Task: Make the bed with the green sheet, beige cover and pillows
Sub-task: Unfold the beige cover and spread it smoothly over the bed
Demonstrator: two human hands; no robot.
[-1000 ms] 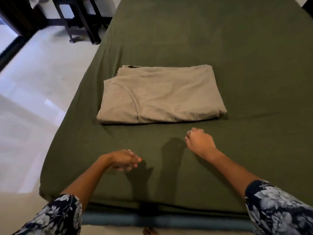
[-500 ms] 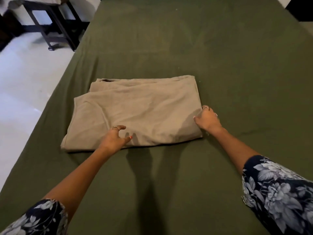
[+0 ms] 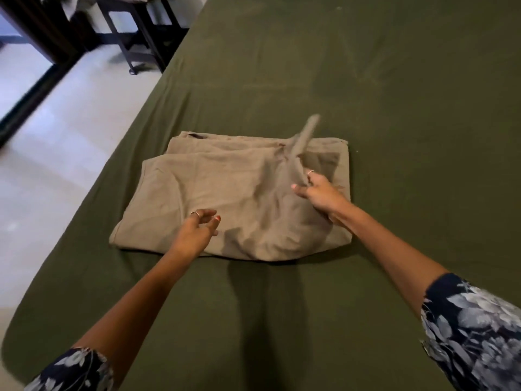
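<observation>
Pinching soft folded beige cover (image 3: 220, 193), right hand (image 3: 321, 193), smooth green sheet (image 3: 394, 108)

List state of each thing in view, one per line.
sheet: spread flat over the bed, faint creases.
cover: folded stack on the sheet, one strip lifted off its right part.
right hand: pinches the lifted strip.
left hand: open, fingers loosely curled over the cover's near edge.

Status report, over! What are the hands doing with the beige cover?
Right hand pinching a raised flap of the beige cover. Left hand open over its near edge. Cover mostly folded on green sheet. Nothing in the way.
</observation>
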